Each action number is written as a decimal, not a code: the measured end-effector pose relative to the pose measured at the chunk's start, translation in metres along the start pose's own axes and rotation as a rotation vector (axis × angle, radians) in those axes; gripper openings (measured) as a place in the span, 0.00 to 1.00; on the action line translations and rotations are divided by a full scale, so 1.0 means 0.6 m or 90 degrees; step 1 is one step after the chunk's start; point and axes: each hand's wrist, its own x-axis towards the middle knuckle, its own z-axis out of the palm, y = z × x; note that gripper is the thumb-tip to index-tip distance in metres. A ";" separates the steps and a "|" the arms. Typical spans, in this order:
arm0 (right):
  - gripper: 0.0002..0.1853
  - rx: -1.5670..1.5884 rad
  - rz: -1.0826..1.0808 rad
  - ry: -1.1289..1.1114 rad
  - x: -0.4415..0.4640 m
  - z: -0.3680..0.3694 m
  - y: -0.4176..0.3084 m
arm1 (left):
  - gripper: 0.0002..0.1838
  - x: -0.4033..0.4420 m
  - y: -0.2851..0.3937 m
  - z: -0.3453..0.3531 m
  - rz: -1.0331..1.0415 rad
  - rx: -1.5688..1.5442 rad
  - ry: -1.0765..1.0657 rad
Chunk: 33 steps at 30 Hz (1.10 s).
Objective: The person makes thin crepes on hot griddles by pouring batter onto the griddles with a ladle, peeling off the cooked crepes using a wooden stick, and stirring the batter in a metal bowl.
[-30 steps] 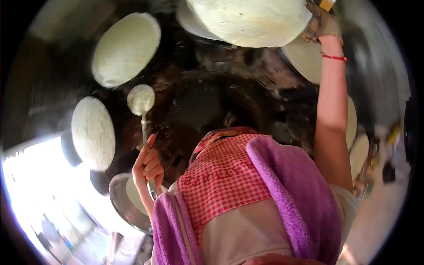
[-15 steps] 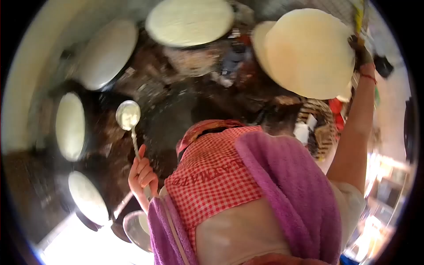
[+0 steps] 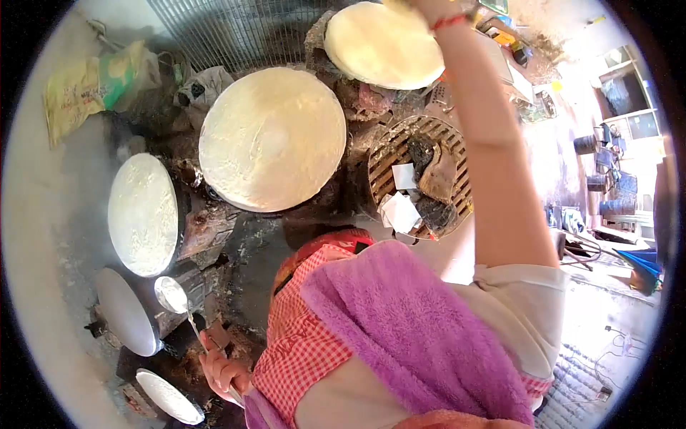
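Note:
At the lower left, my left hand (image 3: 223, 370) is closed around the handle of a metal ladle (image 3: 171, 294), whose bowl has pale batter on it. My right arm reaches up to the top edge, where my right hand (image 3: 423, 8) is over the rim of a large, pale yellow round flatbread (image 3: 384, 46). The frame cuts off most of that hand, so its fingers are hidden. Closer to me lies a big round of pale batter (image 3: 273, 140) on a griddle. To its left is another batter-covered griddle (image 3: 143, 214).
A bare grey griddle (image 3: 128, 312) and a smaller pale round (image 3: 170, 397) continue down the left. A slatted round basket (image 3: 379, 171) by my arm holds folded white papers and dark pieces. A yellow-green sack (image 3: 100, 86) leans at the back left wall.
The view has turned right. My right hand, which was holding up a large thin flatbread, has moved to the top edge over the flatbread there. The ladle stays in my left hand.

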 end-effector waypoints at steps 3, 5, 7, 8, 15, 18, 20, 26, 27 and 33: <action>0.19 0.012 0.074 -0.111 -0.080 0.258 0.056 | 0.28 0.017 -0.049 0.033 0.047 0.017 0.008; 0.17 0.025 0.113 -0.112 -0.157 0.332 0.071 | 0.28 0.023 -0.062 0.049 0.076 0.032 0.014; 0.19 0.075 0.148 -0.153 -0.225 0.401 0.099 | 0.29 0.022 -0.064 0.054 0.084 0.047 0.022; 0.19 0.082 0.156 -0.159 -0.247 0.425 0.109 | 0.29 0.020 -0.055 0.050 0.072 0.043 0.010; 0.22 0.080 0.220 -0.295 -0.258 0.373 0.081 | 0.30 0.043 -0.044 0.057 0.077 -0.023 -0.056; 0.18 0.142 0.034 -0.324 -0.266 0.377 0.107 | 0.29 0.042 -0.042 0.039 0.090 -0.075 -0.114; 0.18 0.325 0.036 -0.313 -0.264 0.337 0.041 | 0.29 0.003 -0.041 0.014 0.118 -0.117 -0.177; 0.21 0.725 0.105 -0.682 -0.318 0.217 -0.391 | 0.25 -0.171 -0.025 -0.075 0.373 -0.251 -0.238; 0.21 0.752 -0.052 -0.665 -0.362 0.238 -0.458 | 0.25 -0.210 -0.021 -0.097 0.426 -0.277 -0.246; 0.34 0.767 -0.510 -1.071 -0.625 0.005 -0.806 | 0.24 -0.447 -0.026 -0.239 0.680 -0.369 -0.319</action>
